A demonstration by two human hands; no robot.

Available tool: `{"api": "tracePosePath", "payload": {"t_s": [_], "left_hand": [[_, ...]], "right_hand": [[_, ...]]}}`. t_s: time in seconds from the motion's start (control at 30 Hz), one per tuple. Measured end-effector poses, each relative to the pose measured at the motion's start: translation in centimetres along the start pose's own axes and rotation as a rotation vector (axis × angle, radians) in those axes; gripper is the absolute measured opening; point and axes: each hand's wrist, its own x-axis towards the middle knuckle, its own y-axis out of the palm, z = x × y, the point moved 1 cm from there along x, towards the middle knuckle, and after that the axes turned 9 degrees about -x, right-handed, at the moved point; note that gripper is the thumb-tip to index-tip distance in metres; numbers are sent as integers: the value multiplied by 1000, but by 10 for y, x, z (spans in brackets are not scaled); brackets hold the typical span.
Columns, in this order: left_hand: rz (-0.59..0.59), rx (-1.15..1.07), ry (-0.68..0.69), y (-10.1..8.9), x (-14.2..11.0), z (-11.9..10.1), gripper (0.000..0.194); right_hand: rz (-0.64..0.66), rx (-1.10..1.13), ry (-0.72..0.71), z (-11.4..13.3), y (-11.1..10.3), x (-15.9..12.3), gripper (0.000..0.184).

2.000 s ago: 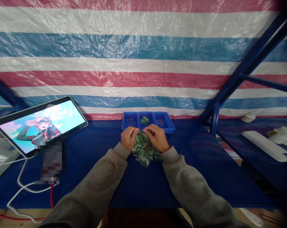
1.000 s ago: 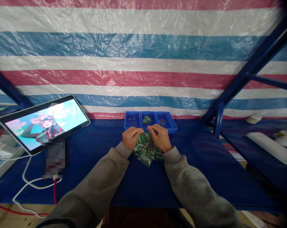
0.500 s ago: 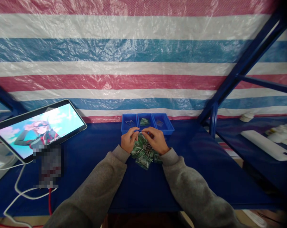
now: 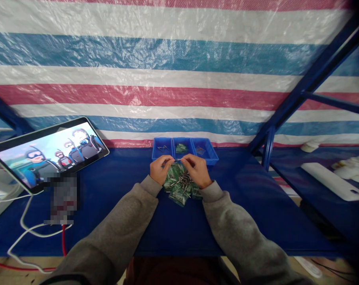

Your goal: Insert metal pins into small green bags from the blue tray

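Observation:
My left hand and my right hand meet over a heap of small green parts and thin metal pins on the blue table. Both hands are closed in a pinch, and a thin metal pin spans between their fingertips. Just beyond the hands stand three small blue trays: the left tray holds a few bent wires, the middle tray holds green parts, the right tray holds a dark piece. Grey sleeves cover both arms.
A tablet showing a cartoon leans at the left, with white and red cables trailing to the table edge. A striped tarp hangs behind. A blue shelf frame stands at right, with white objects on its shelf.
My hands stay over the heap, with the fingertips shifting slightly as they work the pin. The picture on the tablet has changed. The view has wobbled a little.

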Motion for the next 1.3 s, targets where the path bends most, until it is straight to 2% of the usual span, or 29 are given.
{"api": "tracePosePath", "payload": {"t_s": [0.1, 0.2, 0.27, 0.37, 0.57, 0.67, 0.83, 1.07, 1.17, 1.3], "left_hand": [[-41, -133, -83, 2, 0, 4, 19], [-72, -368, -186, 4, 3, 5, 26], [-45, -496, -264, 5, 6, 5, 29], [-7, -570, -337, 5, 9, 5, 26], [2, -590, -292, 4, 10, 7, 24], [30, -617, -253, 6, 9, 7, 24], [95, -413, -188, 7, 2, 5, 20], [151, 68, 39, 3, -1, -2, 25], [185, 136, 150, 3, -1, -3, 28], [144, 139, 201, 2, -1, -2, 24]], "right_hand": [[22, 6, 0, -1, 1, 0, 29], [9, 32, 10, 0, 1, -1, 28], [0, 40, 16, 0, 1, -1, 28], [-4, 35, 19, 1, 1, -1, 27], [16, -53, 30, -4, 7, -1, 33], [-33, -90, 73, -8, 8, -1, 37], [-75, -102, 87, -9, 5, 0, 39], [-72, -103, 79, -8, 6, 0, 40], [-73, -100, 75, -8, 6, 0, 39], [-70, -101, 71, -6, 5, 0, 39]]}}
